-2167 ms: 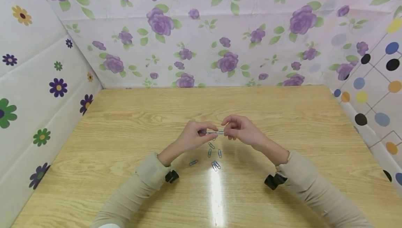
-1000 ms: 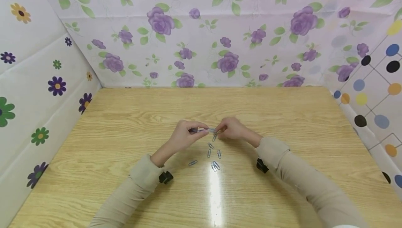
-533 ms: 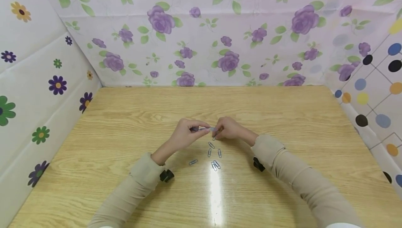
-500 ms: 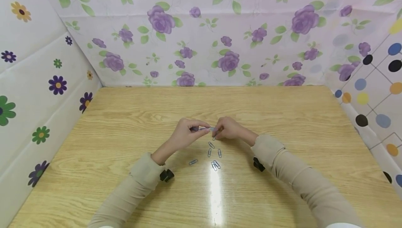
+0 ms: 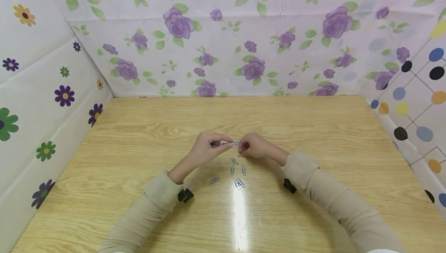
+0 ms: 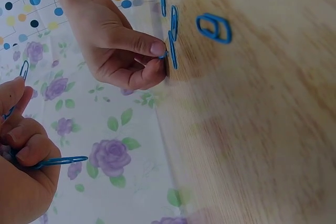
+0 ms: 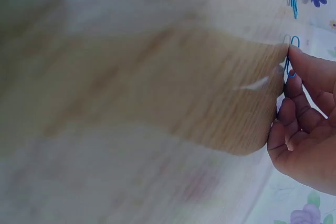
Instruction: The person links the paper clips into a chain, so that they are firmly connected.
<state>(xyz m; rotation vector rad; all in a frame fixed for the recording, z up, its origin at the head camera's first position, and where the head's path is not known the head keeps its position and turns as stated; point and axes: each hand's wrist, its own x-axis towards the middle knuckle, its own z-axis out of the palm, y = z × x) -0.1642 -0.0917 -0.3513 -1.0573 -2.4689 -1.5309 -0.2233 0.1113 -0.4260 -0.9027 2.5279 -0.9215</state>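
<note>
While one clip is pinched by the left hand, its tip turned toward the right hand, a second clip is pinched by the right, low at the surface. A third clip is held under the left's curled fingers. Six loose clips are spread nearer than the hands, mostly between them.

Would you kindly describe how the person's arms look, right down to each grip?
The left sleeve and right sleeve are plain, creased beige. A black device sits by the left cuff, a second device by the right cuff. The left grip and right grip wear no gloves.
</note>
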